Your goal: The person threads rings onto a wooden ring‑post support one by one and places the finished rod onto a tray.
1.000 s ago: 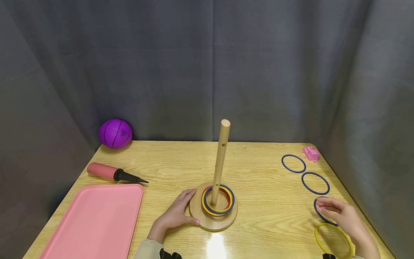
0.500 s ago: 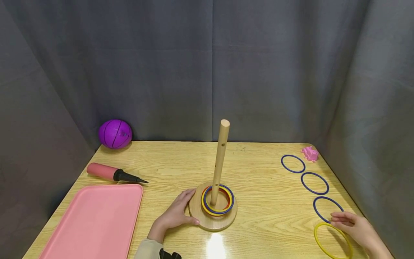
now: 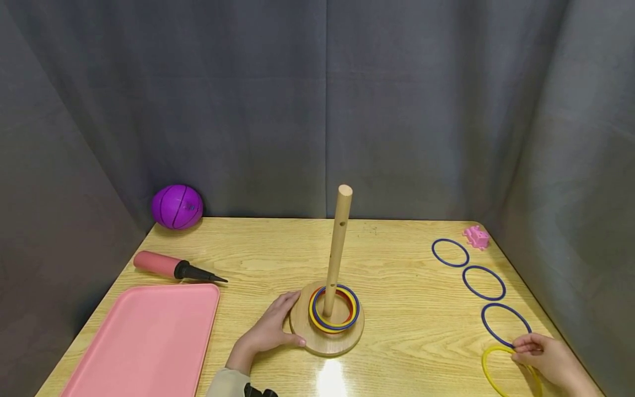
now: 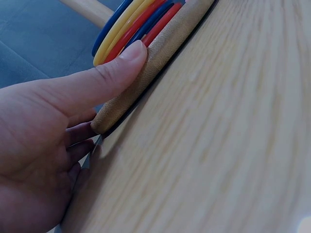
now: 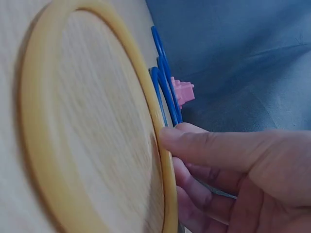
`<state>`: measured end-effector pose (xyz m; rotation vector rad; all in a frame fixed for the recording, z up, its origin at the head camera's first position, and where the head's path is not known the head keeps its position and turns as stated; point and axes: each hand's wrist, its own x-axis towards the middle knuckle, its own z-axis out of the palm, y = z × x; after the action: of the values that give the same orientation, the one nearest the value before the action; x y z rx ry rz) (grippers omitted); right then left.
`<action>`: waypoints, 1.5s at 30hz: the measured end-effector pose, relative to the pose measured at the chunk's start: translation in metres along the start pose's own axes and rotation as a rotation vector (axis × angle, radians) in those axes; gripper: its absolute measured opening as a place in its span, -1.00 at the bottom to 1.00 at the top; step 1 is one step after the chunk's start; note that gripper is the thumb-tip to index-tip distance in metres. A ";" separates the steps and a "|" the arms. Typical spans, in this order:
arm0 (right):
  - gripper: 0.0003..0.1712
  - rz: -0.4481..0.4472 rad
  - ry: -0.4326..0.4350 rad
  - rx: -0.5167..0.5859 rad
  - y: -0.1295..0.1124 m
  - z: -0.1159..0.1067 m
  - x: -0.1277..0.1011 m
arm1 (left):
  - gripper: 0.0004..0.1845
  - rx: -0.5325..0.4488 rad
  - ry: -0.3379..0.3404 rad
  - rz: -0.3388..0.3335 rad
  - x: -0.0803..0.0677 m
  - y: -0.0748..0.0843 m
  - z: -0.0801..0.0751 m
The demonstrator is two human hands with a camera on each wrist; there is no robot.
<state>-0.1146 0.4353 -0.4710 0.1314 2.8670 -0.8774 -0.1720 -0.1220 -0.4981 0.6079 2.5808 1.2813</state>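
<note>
Resting on a wooden table (image 3: 407,309), the left hand (image 3: 270,331) presses its thumb and curled fingers against the rim of a round wooden base (image 3: 324,342). A peg (image 3: 337,248) stands upright from the base, with blue, yellow and red rings (image 3: 334,309) stacked around its foot. At the table's near right corner, the right hand (image 3: 548,361) pinches the far edge of a yellow ring (image 3: 488,372) lying flat. Three blue rings (image 3: 483,282) lie in a row beyond it, and a small pink toy (image 3: 476,237) sits past them. To the left lie a pink tray (image 3: 144,342), a pump (image 3: 171,266) and a purple ball (image 3: 177,207).
</note>
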 end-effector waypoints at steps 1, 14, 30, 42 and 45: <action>-0.76 0.003 -0.003 -0.010 0.000 0.000 0.000 | 0.18 0.001 -0.002 -0.003 0.000 0.000 0.000; -0.91 -0.052 -0.033 -0.106 -0.001 0.003 -0.002 | 0.19 0.016 0.009 0.017 0.000 0.002 0.000; -0.80 -0.084 0.079 0.322 -0.050 -0.001 0.009 | 0.18 0.006 0.001 -0.007 -0.001 -0.001 0.000; -0.70 -0.279 0.067 0.798 -0.151 -0.021 0.037 | 0.18 0.012 0.003 0.003 0.001 -0.001 0.000; -0.69 -0.352 0.045 0.871 -0.181 -0.025 0.040 | 0.18 0.011 -0.002 0.006 0.000 -0.001 0.000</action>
<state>-0.1794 0.3013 -0.3575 -0.2776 2.3513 -2.1433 -0.1725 -0.1227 -0.4993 0.6197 2.5876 1.2690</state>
